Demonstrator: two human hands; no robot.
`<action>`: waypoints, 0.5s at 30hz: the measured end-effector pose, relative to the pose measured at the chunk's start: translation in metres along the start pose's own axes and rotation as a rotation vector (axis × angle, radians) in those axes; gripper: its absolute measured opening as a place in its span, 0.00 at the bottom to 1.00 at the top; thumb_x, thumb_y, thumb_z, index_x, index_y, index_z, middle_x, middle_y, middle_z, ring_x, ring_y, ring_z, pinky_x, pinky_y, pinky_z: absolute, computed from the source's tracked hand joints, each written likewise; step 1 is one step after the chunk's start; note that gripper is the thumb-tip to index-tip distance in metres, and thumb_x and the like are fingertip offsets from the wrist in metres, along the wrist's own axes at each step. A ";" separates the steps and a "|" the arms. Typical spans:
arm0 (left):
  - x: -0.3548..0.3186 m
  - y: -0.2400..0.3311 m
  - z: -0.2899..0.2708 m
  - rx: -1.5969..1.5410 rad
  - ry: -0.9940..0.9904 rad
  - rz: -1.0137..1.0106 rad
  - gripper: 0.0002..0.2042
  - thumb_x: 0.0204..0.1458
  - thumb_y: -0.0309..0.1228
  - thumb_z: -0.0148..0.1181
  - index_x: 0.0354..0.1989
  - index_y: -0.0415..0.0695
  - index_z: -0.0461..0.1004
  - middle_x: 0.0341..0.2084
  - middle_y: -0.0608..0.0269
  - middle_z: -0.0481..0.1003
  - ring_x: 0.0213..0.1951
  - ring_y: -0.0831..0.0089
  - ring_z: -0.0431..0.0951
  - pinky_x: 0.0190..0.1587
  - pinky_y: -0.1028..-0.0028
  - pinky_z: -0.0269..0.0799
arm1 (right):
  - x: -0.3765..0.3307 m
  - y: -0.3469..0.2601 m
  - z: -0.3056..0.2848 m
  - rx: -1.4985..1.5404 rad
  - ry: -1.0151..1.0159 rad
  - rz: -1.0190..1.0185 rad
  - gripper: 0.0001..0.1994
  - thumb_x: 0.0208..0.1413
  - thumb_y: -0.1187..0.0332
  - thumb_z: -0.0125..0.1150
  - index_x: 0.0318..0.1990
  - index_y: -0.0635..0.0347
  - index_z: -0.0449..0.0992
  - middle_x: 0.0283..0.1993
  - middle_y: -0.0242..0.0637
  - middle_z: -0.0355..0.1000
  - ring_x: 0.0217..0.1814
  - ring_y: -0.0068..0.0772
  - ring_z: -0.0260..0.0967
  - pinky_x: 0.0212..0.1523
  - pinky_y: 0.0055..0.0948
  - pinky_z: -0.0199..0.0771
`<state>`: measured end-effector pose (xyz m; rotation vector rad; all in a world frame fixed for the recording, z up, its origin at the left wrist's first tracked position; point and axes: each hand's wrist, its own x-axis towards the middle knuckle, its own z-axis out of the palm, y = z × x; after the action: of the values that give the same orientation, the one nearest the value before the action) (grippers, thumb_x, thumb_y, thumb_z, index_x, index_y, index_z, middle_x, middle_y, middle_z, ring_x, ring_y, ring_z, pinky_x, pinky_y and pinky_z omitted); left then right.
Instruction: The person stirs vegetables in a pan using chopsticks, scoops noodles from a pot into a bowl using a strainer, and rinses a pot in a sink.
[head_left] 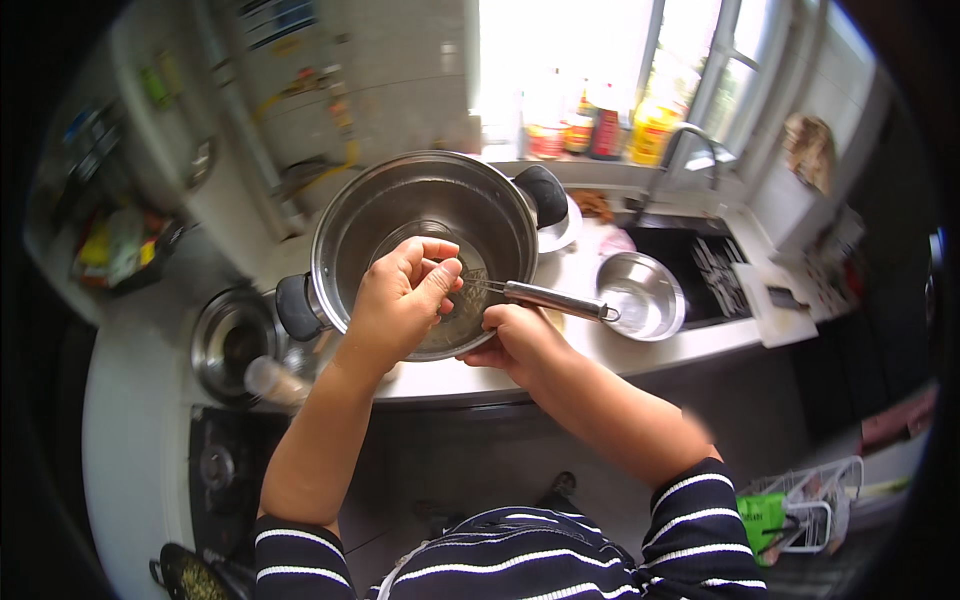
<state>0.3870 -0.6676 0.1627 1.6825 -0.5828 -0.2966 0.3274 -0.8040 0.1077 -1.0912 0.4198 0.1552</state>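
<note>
A large steel pot (345, 215) with black side handles is in front of me, tilted so its inside shows. My left hand (405, 295) is over its opening, thumb and fingertips drawn together in a pinch; anything between them is too small to make out. Across the pot's near right rim lies a steel-handled wire utensil (560, 298), its head inside the pot and partly hidden by my left hand. My right hand (520, 340) grips the pot's near right edge, just below that handle, with some fingers out of sight. Pale, thin strands or shreds (480, 292) show low in the pot.
Right of the pot are a steel bowl (645, 300), a black sink (690, 255) with a tap (690, 145), and a cutting board (775, 305). Bottles (605, 130) line the windowsill. A steel pan (235, 345) and a jar (275, 380) stand left, near the stove (225, 465).
</note>
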 end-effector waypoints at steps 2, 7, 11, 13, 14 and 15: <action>0.023 0.007 0.069 -0.019 -0.107 -0.019 0.11 0.55 0.33 0.54 0.43 0.40 0.71 0.26 0.65 0.74 0.24 0.83 0.71 0.26 0.82 0.67 | -0.020 -0.023 -0.064 -0.010 0.118 -0.030 0.16 0.49 0.76 0.41 0.47 0.67 0.66 0.38 0.46 0.71 0.33 0.37 0.74 0.30 0.29 0.79; 0.072 -0.005 0.220 -0.171 -0.313 -0.047 0.11 0.56 0.34 0.53 0.44 0.42 0.70 0.28 0.65 0.74 0.25 0.83 0.72 0.26 0.83 0.68 | -0.053 -0.054 -0.219 0.019 0.410 -0.107 0.17 0.50 0.74 0.40 0.48 0.64 0.65 0.38 0.46 0.71 0.31 0.38 0.74 0.27 0.29 0.79; 0.092 -0.012 0.296 -0.239 -0.399 -0.173 0.12 0.56 0.35 0.53 0.44 0.41 0.70 0.29 0.65 0.74 0.25 0.82 0.72 0.27 0.82 0.69 | -0.082 -0.075 -0.311 0.006 0.664 -0.134 0.16 0.51 0.76 0.39 0.48 0.69 0.63 0.43 0.50 0.68 0.35 0.40 0.74 0.30 0.32 0.82; 0.108 -0.028 0.323 -0.281 -0.487 -0.229 0.12 0.57 0.35 0.52 0.44 0.42 0.69 0.29 0.64 0.74 0.26 0.81 0.73 0.26 0.81 0.70 | -0.088 -0.080 -0.353 0.028 0.729 -0.123 0.16 0.51 0.76 0.40 0.48 0.71 0.63 0.43 0.52 0.68 0.36 0.40 0.74 0.29 0.31 0.82; 0.115 -0.035 0.337 -0.293 -0.516 -0.263 0.12 0.57 0.36 0.52 0.44 0.41 0.69 0.29 0.63 0.74 0.26 0.81 0.73 0.26 0.81 0.71 | -0.090 -0.079 -0.371 0.053 0.777 -0.131 0.16 0.51 0.76 0.40 0.47 0.73 0.63 0.41 0.52 0.69 0.34 0.39 0.74 0.28 0.30 0.81; 0.122 -0.040 0.350 -0.304 -0.546 -0.297 0.12 0.57 0.36 0.52 0.44 0.41 0.69 0.30 0.63 0.74 0.26 0.81 0.73 0.26 0.81 0.71 | -0.091 -0.079 -0.391 0.041 0.816 -0.103 0.16 0.50 0.76 0.40 0.46 0.73 0.64 0.38 0.51 0.71 0.31 0.39 0.74 0.27 0.29 0.80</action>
<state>0.3216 -1.0226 0.0694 1.3845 -0.6444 -1.0293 0.1715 -1.1786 0.0568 -1.1013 1.0856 -0.4073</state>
